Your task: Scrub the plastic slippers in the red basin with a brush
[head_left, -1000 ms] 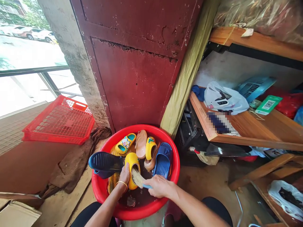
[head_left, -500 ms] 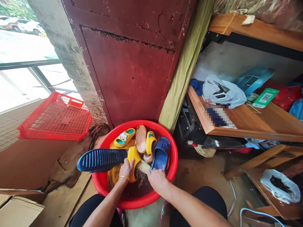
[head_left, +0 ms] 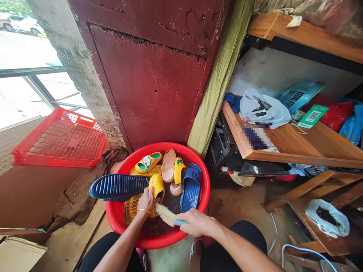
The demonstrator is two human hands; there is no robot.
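Note:
My left hand (head_left: 145,201) is closed around a yellow slipper (head_left: 156,183), its opening turned toward my right. In my right hand (head_left: 195,222) is a scrubbing brush (head_left: 165,214) with pale bristles and a blue-grey handle; its bristle end reaches the slipper's opening. Both hands work over a red basin (head_left: 208,185) of dark water. A dark blue slipper (head_left: 119,186) lies across the basin's left rim, sole up. Inside the basin are a blue slide (head_left: 190,189), a yellow child's clog (head_left: 148,162), another yellow clog (head_left: 179,170) and a beige shoe (head_left: 168,166).
A dark red door (head_left: 155,94) stands right behind the basin. To the left is a red plastic crate (head_left: 65,141). At the right, a wooden shelf (head_left: 286,158) carries bags and a blue fan-like object. A white cable (head_left: 309,249) runs along the floor.
My right hand has moved down and slightly right with the brush, now angled up into the yellow slipper's opening. The view has shifted a little; my left hand keeps its hold.

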